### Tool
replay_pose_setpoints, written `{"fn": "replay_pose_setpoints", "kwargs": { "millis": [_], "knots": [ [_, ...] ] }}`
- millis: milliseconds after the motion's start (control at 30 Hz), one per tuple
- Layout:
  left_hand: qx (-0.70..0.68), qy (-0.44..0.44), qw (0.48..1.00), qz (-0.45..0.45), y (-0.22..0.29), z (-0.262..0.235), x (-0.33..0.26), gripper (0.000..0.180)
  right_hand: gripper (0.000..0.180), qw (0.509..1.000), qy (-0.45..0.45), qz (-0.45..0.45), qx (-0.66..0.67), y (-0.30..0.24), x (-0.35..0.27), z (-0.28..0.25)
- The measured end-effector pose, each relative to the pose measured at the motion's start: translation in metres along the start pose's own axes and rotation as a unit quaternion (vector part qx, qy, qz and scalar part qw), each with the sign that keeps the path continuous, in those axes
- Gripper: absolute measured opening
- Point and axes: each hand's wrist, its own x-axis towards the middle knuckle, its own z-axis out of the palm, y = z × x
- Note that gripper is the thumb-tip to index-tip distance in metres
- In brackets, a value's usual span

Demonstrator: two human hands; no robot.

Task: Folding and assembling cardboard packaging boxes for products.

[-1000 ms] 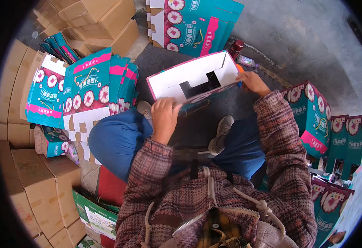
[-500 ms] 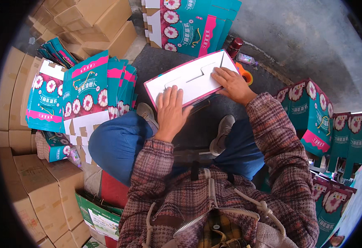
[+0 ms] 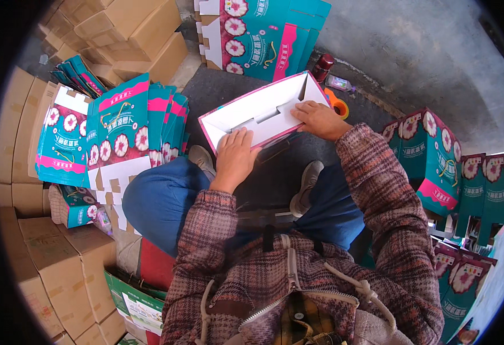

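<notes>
A carton with a white inside and pink edges [image 3: 227, 117] lies tilted between my hands, above my lower legs. Its upward side is partly open, with a notched white flap along the near side and a gap behind it. My left hand [image 3: 235, 160] grips the near left part, fingers bent over the flap's edge. Toward the right end, my right hand [image 3: 322, 121] has its fingers curled over the same flap. The thumbs lie along the near side; the carton's underside is hidden.
Flat teal-and-pink cartons [image 3: 120, 123] are stacked at left, with more [image 3: 263, 37] at the far side. Folded cartons [image 3: 427, 155] stand at right. Brown boxes [image 3: 56, 259] line the left. Beyond the carton are a dark red flask [image 3: 322, 66] and an orange tape roll [image 3: 338, 104].
The carton's top flaps lay nearly flat and closed before; now the near flap is bent inward and a gap shows behind it. Both hands have shifted slightly, their fingers more curled.
</notes>
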Motion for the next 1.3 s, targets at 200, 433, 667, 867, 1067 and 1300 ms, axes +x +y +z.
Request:
{"fn": "replay_pose_setpoints", "kwargs": {
  "millis": [200,433,667,867,1067,1300],
  "knots": [
    [-0.030,-0.014,0.999,-0.006,0.010,-0.007,0.003,0.044,0.055,1.000,0.020,0.005,0.004,0.002,-0.009,0.000],
    [-0.028,0.032,0.999,-0.015,0.016,-0.012,-0.002,0.057,0.063,0.977,0.141,0.130,0.093,-0.004,-0.008,-0.054],
    [-0.047,0.078,0.995,-0.032,0.006,-0.012,0.006,0.052,0.070,0.800,0.595,-0.074,0.008,-0.030,-0.012,-0.263],
    [-0.072,0.166,0.964,-0.197,-0.038,-0.009,0.003,0.048,0.049,0.854,0.445,0.193,0.185,0.000,-0.007,-0.197],
    [-0.375,0.064,0.774,-0.506,-0.140,0.023,-0.007,0.071,0.053,0.889,0.246,0.297,0.246,0.082,-0.004,-0.032],
    [-0.606,-0.096,0.533,-0.583,-0.147,0.044,-0.012,0.107,0.074,0.673,0.079,0.416,0.606,0.098,0.011,0.030]
  ]
}}
